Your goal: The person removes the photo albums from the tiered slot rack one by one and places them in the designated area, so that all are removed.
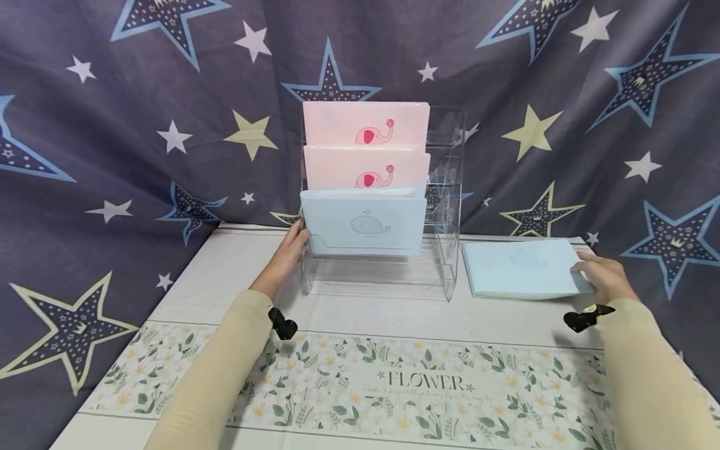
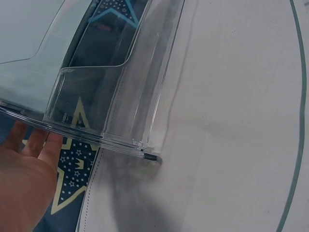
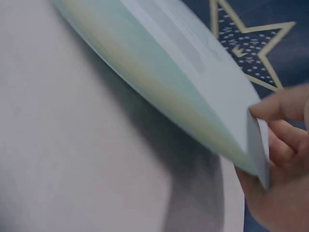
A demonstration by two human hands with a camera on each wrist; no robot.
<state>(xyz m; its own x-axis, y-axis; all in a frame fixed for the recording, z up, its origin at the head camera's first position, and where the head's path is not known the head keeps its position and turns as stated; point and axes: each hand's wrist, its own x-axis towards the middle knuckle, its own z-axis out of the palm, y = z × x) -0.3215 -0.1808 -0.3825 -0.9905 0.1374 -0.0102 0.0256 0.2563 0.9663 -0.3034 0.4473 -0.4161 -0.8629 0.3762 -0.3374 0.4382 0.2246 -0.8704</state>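
Observation:
A clear tiered rack (image 1: 382, 270) stands on the table with a light-blue whale folder (image 1: 337, 219) in a lower tier. Behind it, in higher tiers, are two pink elephant folders (image 1: 332, 169). My left hand (image 1: 285, 255) rests against the rack's left side, its fingers (image 2: 36, 142) at the side panel in the left wrist view; the thumb is hidden there. To the right of the rack, a second light-blue whale folder (image 1: 500, 269) lies on the table. My right hand (image 1: 607, 275) pinches its right edge, thumb on top, and that end is lifted in the right wrist view.
The white table (image 1: 349, 315) carries a flower-print band (image 1: 315, 387) across its front. A dark star-patterned curtain (image 1: 202, 75) hangs close behind the rack and along both sides. Lower rack tiers show bare clear plastic.

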